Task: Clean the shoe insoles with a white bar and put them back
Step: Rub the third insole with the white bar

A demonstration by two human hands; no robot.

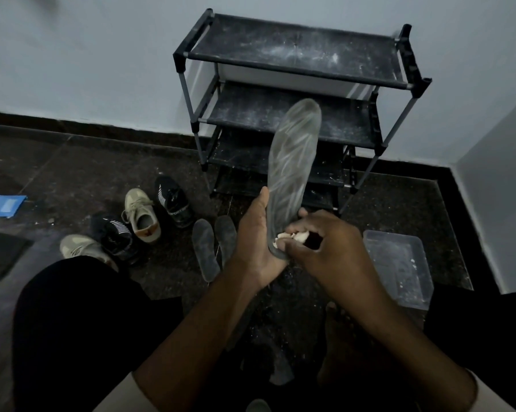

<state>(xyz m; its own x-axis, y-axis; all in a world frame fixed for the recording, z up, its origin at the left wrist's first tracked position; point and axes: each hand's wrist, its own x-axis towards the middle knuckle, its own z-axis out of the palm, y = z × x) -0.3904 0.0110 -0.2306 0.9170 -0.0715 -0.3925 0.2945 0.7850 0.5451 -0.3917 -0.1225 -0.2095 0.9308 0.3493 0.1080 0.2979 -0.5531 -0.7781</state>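
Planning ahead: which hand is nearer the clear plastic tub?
Right. The right hand, with white bar, is left of the clear plastic tub; left hand, holding the grey insole, is farther left.

No text, brand, number or sign can be read here. The black sneaker (173, 200) standing on the floor (81, 173) near its far edge carries a short band of pale lettering on its collar, too blurred to make out. The blue sheet (4, 205) farther left shows only a lighter panel, with no legible print.
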